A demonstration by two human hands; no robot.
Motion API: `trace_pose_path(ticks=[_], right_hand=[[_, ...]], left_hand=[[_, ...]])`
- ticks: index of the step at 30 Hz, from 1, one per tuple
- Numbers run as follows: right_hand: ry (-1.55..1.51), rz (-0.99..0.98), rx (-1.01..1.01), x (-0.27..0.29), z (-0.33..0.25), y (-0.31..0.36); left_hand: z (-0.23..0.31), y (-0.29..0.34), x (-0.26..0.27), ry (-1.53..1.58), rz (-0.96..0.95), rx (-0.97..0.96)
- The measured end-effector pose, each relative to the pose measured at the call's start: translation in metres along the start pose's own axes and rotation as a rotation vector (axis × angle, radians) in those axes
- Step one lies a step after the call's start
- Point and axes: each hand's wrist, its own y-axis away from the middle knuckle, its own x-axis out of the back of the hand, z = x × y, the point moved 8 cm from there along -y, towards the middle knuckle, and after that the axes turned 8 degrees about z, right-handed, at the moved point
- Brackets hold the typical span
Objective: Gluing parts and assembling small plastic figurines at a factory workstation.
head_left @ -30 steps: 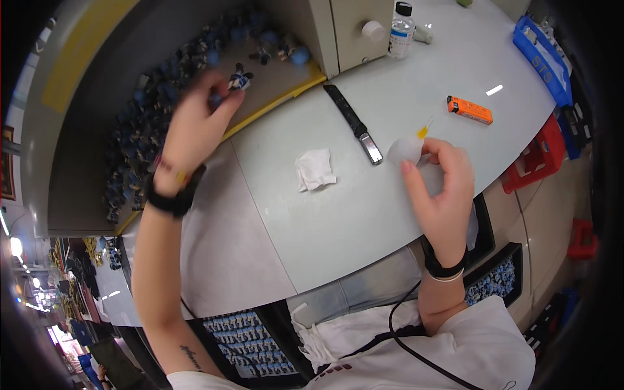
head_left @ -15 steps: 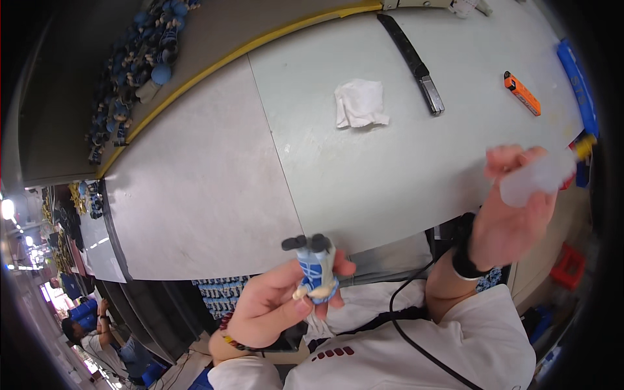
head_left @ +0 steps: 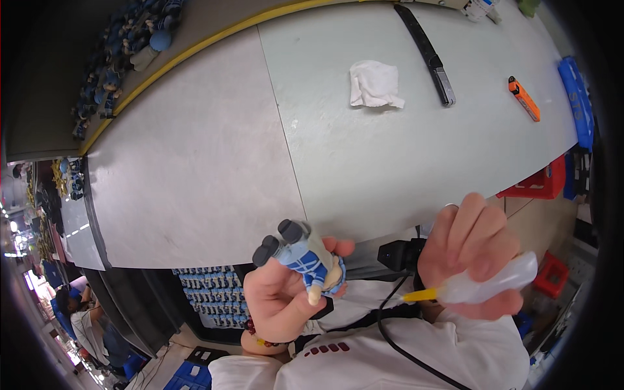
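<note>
A small toy figure (head_left: 304,261) in blue and pale blue, with dark shoes, is gripped by my left hand (head_left: 273,296) near the table's front edge. The figure is tilted, shoes up and to the left. My right hand (head_left: 469,237) is closed around a translucent white squeeze bottle (head_left: 491,286). Its yellow nozzle (head_left: 421,295) points left, toward the figure but apart from it.
On the table (head_left: 195,149) lie a folded white cloth (head_left: 376,84), a dark tool with a metal end (head_left: 426,58) and a slim orange object (head_left: 524,101). Many blue figures (head_left: 211,296) fill a tray below the table edge; more (head_left: 123,58) stand on the far-left shelf. Red bins (head_left: 551,276) sit at right.
My right hand has come down and inward with the bottle, its nozzle swinging from the upper right to the left. My left hand has tipped the figure further to the left.
</note>
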Motion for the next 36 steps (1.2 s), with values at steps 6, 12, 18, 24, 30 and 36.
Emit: trace_pose_path(ticks=[6,12,18,24,30,36], right_hand=[[0.255,-0.11,0.182,-0.027,-0.007,0.004],[0.268,-0.188,0.182,-0.03,-0.002,0.004],[0.315,-0.295,0.166,-0.036,0.001,0.001],[0.351,-0.318,0.094,-0.037,0.0,0.001],[0.134,-0.09,0.142,-0.019,-0.002,0.005],[0.118,0.046,0.226,-0.004,-0.018,0.0]], left_hand=[[-0.004,-0.005,-0.005,0.076,-0.008,0.044],[-0.005,-0.003,-0.002,0.122,-0.008,0.024],[-0.002,-0.004,-0.002,-0.003,-0.057,0.03],[-0.003,-0.004,-0.002,0.035,0.016,0.063],[0.0,-0.006,0.004,0.035,0.063,0.044],[0.0,-0.009,-0.003,0.078,0.116,0.069]])
